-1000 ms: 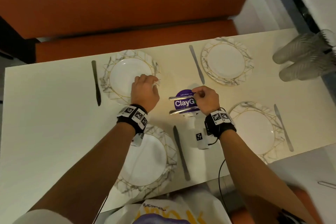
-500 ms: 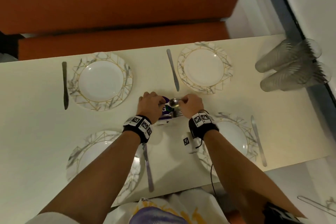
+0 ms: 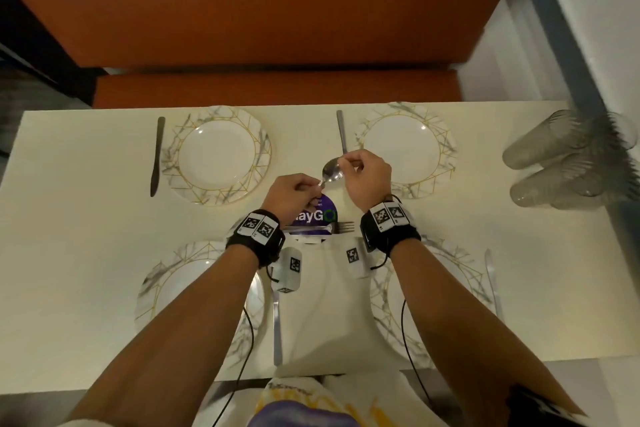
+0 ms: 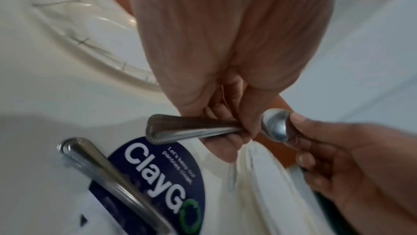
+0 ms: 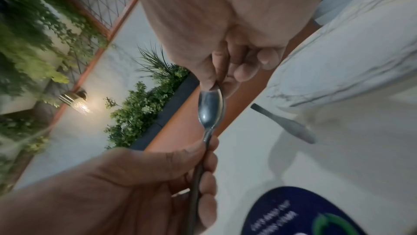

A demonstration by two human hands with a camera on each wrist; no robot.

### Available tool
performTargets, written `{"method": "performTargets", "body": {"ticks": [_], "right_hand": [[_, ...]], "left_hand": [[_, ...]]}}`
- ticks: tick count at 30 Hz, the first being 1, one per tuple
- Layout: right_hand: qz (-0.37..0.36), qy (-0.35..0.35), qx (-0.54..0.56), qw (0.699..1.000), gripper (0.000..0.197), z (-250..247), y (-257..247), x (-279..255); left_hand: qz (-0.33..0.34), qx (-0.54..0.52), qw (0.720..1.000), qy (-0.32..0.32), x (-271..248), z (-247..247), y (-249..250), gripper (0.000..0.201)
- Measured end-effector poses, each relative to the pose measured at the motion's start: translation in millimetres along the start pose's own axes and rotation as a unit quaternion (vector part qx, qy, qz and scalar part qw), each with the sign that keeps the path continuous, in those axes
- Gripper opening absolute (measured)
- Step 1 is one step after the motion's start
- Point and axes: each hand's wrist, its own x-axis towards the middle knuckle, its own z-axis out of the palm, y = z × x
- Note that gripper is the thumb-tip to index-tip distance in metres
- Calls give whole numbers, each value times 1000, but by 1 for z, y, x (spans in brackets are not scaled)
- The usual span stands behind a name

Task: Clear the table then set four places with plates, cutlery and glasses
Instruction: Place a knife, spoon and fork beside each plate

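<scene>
Both hands hold one steel spoon (image 3: 333, 172) above the middle of the cream table (image 3: 69, 253). My left hand (image 3: 311, 189) grips its handle (image 4: 192, 130). My right hand (image 3: 346, 161) pinches the tip of the bowl (image 5: 211, 108). A fork (image 3: 325, 227) lies below them on a purple round sticker (image 3: 320, 215). Marbled plates stand at far left (image 3: 216, 154), far right (image 3: 401, 146), near left (image 3: 180, 284) and near right (image 3: 460, 274). A knife lies beside each: (image 3: 157, 156), (image 3: 341, 132), (image 3: 276, 333), (image 3: 491, 281).
Clear plastic glasses (image 3: 571, 163) lie stacked on their sides at the table's right end. An orange bench (image 3: 277, 87) runs along the far edge. Cables hang from my wrist cameras over the near edge.
My left hand left the far-left plate and joined the right at the cutlery on the sticker. The two hands have lifted the spoon off the sticker; the fork stays there.
</scene>
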Motion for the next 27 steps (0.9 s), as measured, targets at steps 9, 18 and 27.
{"method": "performTargets", "body": {"ticks": [9, 18, 27], "right_hand": [[101, -111, 48, 988, 36, 24, -24, -42], [112, -156, 70, 979, 29, 52, -35, -98], [168, -220, 36, 960, 31, 60, -4, -171]], "left_hand": [[-86, -291, 953, -16, -44, -16, -13, 20], [-60, -312, 948, 13, -97, -47, -49, 23], [-54, -265, 955, 119, -133, -74, -112, 22]]}}
